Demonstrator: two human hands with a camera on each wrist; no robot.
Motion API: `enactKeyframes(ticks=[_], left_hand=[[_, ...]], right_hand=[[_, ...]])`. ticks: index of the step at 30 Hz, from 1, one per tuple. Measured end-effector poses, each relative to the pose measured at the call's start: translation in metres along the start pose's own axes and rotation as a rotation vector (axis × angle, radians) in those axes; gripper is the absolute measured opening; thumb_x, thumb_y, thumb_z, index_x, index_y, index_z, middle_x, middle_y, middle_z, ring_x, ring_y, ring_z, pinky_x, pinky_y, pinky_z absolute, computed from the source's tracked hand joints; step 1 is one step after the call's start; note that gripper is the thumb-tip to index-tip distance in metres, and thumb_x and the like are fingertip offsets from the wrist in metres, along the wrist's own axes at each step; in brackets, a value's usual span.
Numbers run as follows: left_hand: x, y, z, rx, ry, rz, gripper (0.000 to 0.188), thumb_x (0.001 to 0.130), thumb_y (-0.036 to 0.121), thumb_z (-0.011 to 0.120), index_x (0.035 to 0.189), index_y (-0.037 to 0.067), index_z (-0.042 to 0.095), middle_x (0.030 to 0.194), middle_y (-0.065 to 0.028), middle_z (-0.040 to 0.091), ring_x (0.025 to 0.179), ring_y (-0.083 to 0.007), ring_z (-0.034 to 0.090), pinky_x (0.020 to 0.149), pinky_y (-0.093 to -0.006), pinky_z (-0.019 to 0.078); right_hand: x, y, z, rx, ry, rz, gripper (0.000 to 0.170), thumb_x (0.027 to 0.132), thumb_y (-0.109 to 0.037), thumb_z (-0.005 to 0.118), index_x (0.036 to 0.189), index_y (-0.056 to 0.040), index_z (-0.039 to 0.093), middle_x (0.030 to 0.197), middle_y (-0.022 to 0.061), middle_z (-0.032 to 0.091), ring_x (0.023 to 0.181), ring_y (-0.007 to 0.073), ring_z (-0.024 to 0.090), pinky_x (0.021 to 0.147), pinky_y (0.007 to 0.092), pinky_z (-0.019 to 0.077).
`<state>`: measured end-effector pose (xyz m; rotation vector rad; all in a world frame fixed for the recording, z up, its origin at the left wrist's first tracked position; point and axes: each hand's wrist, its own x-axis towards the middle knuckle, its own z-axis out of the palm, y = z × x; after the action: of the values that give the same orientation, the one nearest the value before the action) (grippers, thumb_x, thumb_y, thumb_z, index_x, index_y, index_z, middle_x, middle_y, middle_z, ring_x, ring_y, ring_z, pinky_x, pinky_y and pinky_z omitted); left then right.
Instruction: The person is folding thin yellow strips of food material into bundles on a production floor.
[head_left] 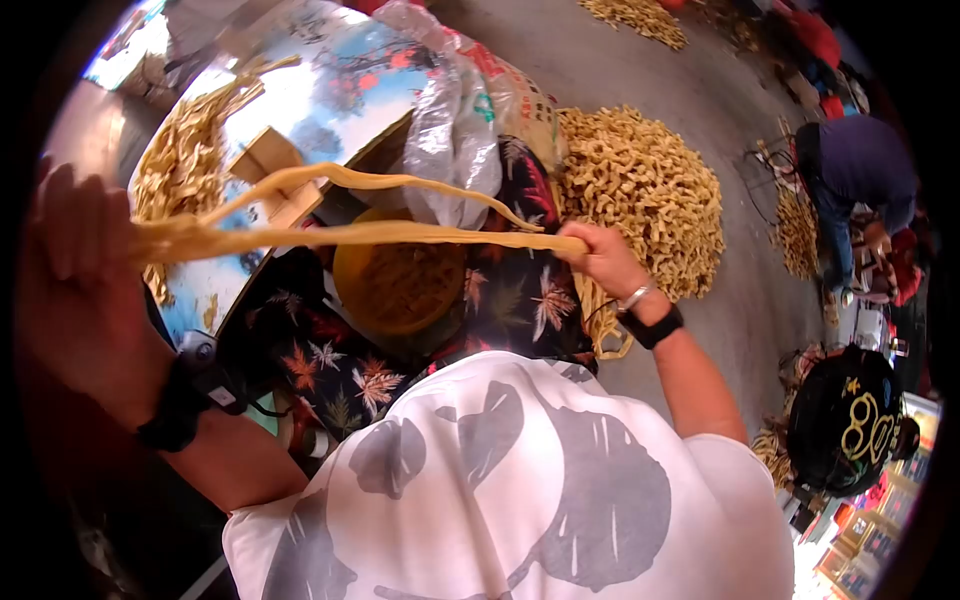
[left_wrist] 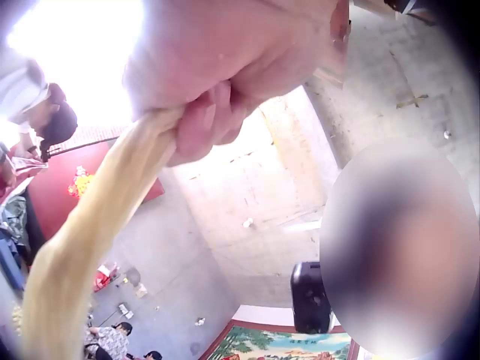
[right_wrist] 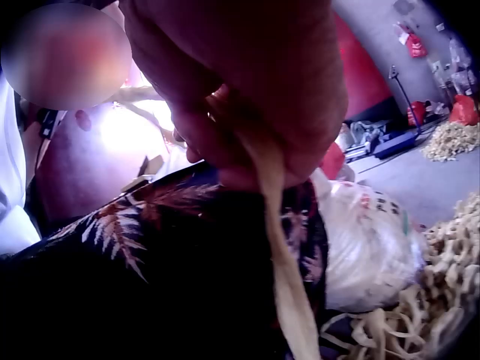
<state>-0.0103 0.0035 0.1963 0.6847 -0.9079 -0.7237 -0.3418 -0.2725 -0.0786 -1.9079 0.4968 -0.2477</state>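
A long tan strip [head_left: 400,233] stretches across the lap between the two hands, with a second, looser strand [head_left: 400,182] arching above it. At the far left the left hand [head_left: 90,280] grips one end; in the left wrist view its fingers curl round the strip [left_wrist: 97,225]. On the right, the right hand [head_left: 606,262] pinches the other end beside the patterned trousers. The right wrist view has the right hand [right_wrist: 247,90] closed round the strip [right_wrist: 281,247], which hangs down below it.
Loose strips [head_left: 190,150] lie on the painted table [head_left: 330,60]. A yellow bowl [head_left: 345,290] with pieces stands by the legs. Plastic bags [head_left: 450,130] and a large pile of knotted strips [head_left: 640,200] are to the right; another person [head_left: 865,170] bends over at the far right.
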Motion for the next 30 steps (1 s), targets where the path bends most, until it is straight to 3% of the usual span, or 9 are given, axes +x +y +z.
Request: enactKeyframes(ticks=[4, 7, 10, 13, 16, 19, 20, 23, 30], left_hand=[[-0.071, -0.046, 0.017, 0.948, 0.173, -0.353, 0.038, 0.1, 0.025, 0.053, 0.126, -0.001, 0.048, 0.086, -0.0016, 0.053, 0.065, -0.0076, 0.046, 0.059, -0.0215, 0.0402], [-0.082, -0.098, 0.004, 0.873, 0.027, -0.67, 0.013, 0.09, 0.009, 0.068, 0.096, 0.0, 0.061, 0.078, 0.0007, 0.053, 0.066, -0.0052, 0.046, 0.057, -0.0212, 0.0364], [-0.115, -0.145, -0.021, 0.76, 0.279, -0.93, 0.019, 0.089, 0.016, 0.068, 0.094, 0.002, 0.057, 0.066, 0.0031, 0.049, 0.054, -0.0065, 0.045, 0.048, -0.0248, 0.0362], [-0.15, -0.201, -0.068, 0.929, 0.225, -0.969, 0.028, 0.086, 0.021, 0.07, 0.097, -0.003, 0.061, 0.07, -0.009, 0.063, 0.06, -0.0219, 0.063, 0.059, -0.0341, 0.0501], [-0.167, -0.235, -0.106, 1.335, 0.038, -0.59, 0.028, 0.081, 0.016, 0.071, 0.099, -0.004, 0.064, 0.081, -0.0205, 0.068, 0.078, -0.035, 0.068, 0.073, -0.0412, 0.0537], [-0.138, -0.2, -0.076, 1.283, 0.153, -0.841, 0.032, 0.084, 0.014, 0.07, 0.109, -0.005, 0.064, 0.098, -0.0258, 0.067, 0.09, -0.0244, 0.069, 0.077, -0.0338, 0.0529], [-0.145, -0.2, -0.075, 1.34, 0.175, -0.481, 0.028, 0.088, 0.013, 0.066, 0.112, -0.003, 0.064, 0.094, -0.0187, 0.069, 0.086, -0.0174, 0.068, 0.074, -0.0303, 0.0526], [-0.137, -0.195, -0.06, 0.421, 0.351, -0.502, 0.024, 0.093, 0.014, 0.064, 0.112, 0.0, 0.066, 0.09, -0.0084, 0.067, 0.082, -0.0094, 0.063, 0.072, -0.0253, 0.0513], [-0.148, -0.205, -0.118, 0.606, 0.698, -0.578, 0.028, 0.101, 0.026, 0.052, 0.099, 0.002, 0.066, 0.063, 0.0033, 0.047, 0.053, -0.0072, 0.044, 0.049, -0.0232, 0.0335]], right_hand=[[-0.01, -0.035, -0.04, 0.313, -0.065, 0.396, 0.014, 0.093, -0.012, 0.06, 0.106, -0.007, 0.06, 0.074, -0.0059, 0.049, 0.061, 0.0031, 0.045, 0.055, 0.02, 0.0388], [0.004, -0.076, -0.039, 0.742, -0.073, 0.329, 0.026, 0.095, -0.015, 0.06, 0.118, -0.0041, 0.056, 0.078, -0.0041, 0.049, 0.065, 0.0032, 0.045, 0.056, 0.0184, 0.0384], [0.023, -0.135, -0.017, 0.664, -0.127, 0.251, 0.029, 0.098, -0.015, 0.056, 0.123, -0.0013, 0.057, 0.084, -0.0019, 0.054, 0.066, 0.0042, 0.049, 0.056, 0.0177, 0.041], [0.053, -0.17, 0.018, 0.451, -0.331, 0.149, 0.028, 0.101, -0.015, 0.053, 0.123, 0.0009, 0.059, 0.087, 0.0002, 0.059, 0.07, 0.0043, 0.057, 0.061, 0.0177, 0.0498], [0.093, -0.169, 0.07, 0.393, -0.447, 0.098, 0.029, 0.1, -0.016, 0.054, 0.12, 0.0044, 0.059, 0.087, 0.0033, 0.063, 0.071, 0.0075, 0.064, 0.064, 0.0203, 0.0567], [0.131, -0.147, 0.115, 0.281, -0.543, 0.117, 0.028, 0.099, -0.017, 0.056, 0.116, 0.005, 0.061, 0.083, 0.0048, 0.065, 0.065, 0.0088, 0.065, 0.059, 0.0213, 0.0564], [0.14, -0.141, 0.128, 0.242, -0.574, 0.131, 0.028, 0.099, -0.017, 0.057, 0.115, 0.0049, 0.061, 0.083, 0.0051, 0.066, 0.064, 0.0089, 0.065, 0.058, 0.0214, 0.0562], [0.153, -0.139, 0.15, 0.184, -0.603, 0.105, 0.027, 0.097, -0.018, 0.06, 0.113, 0.0038, 0.061, 0.082, 0.0056, 0.067, 0.063, 0.0094, 0.065, 0.055, 0.0223, 0.0558], [0.13, -0.157, 0.065, -0.008, -0.645, 0.157, 0.03, 0.097, -0.021, 0.059, 0.119, -0.001, 0.059, 0.073, -0.005, 0.051, 0.058, 0.0019, 0.043, 0.05, 0.0176, 0.0339]])
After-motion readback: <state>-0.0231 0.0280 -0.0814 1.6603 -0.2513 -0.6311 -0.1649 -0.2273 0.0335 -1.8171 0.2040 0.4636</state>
